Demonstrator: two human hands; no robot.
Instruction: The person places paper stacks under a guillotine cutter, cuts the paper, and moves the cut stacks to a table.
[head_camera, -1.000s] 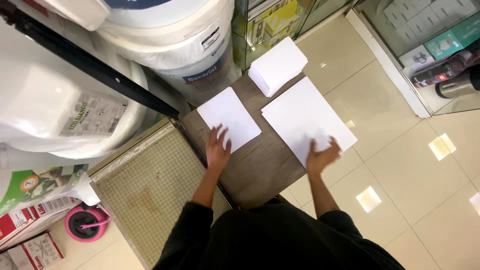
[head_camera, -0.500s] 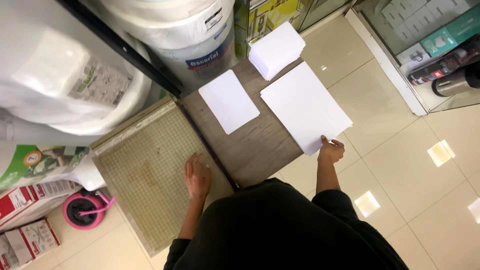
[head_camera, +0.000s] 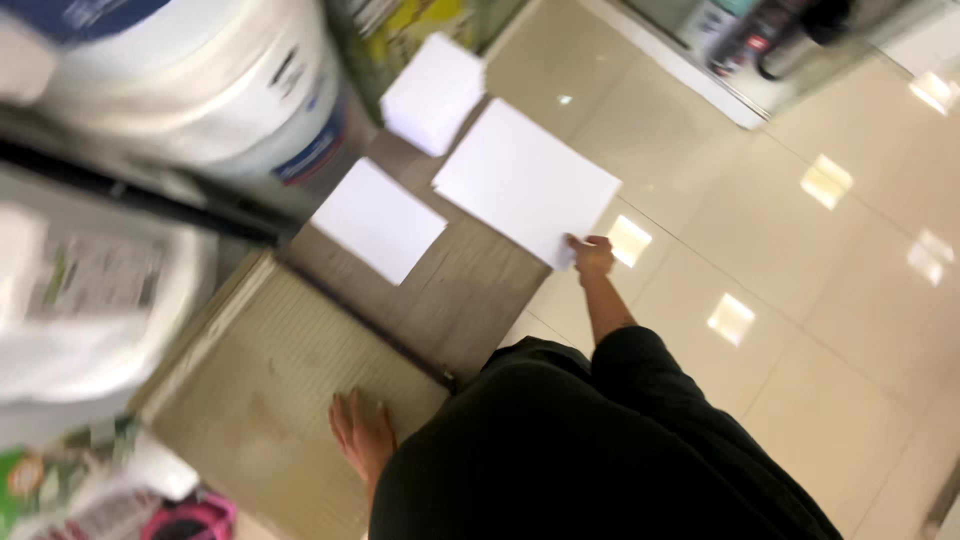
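My right hand (head_camera: 590, 255) pinches the near corner of a large white paper sheet (head_camera: 525, 180) that lies half on a brown wooden board (head_camera: 455, 290) and half over the tiled floor. My left hand (head_camera: 362, 435) rests flat, fingers spread, on the beige gridded bed of a paper cutter (head_camera: 270, 390). A smaller white sheet (head_camera: 378, 220) lies on the board to the left of the big one. A stack of white paper (head_camera: 432, 93) sits at the far end of the board.
Big white buckets (head_camera: 190, 80) and a white sack (head_camera: 90, 300) crowd the left side. A pink object (head_camera: 190, 520) lies at the lower left. Shelving with boxes and bottles (head_camera: 770, 30) stands at the top right. Glossy beige floor tiles (head_camera: 800, 260) fill the right.
My left hand has come off the small sheet and moved back onto the cutter bed. My right hand slid to the big sheet's near corner and closed on it. The camera swung left.
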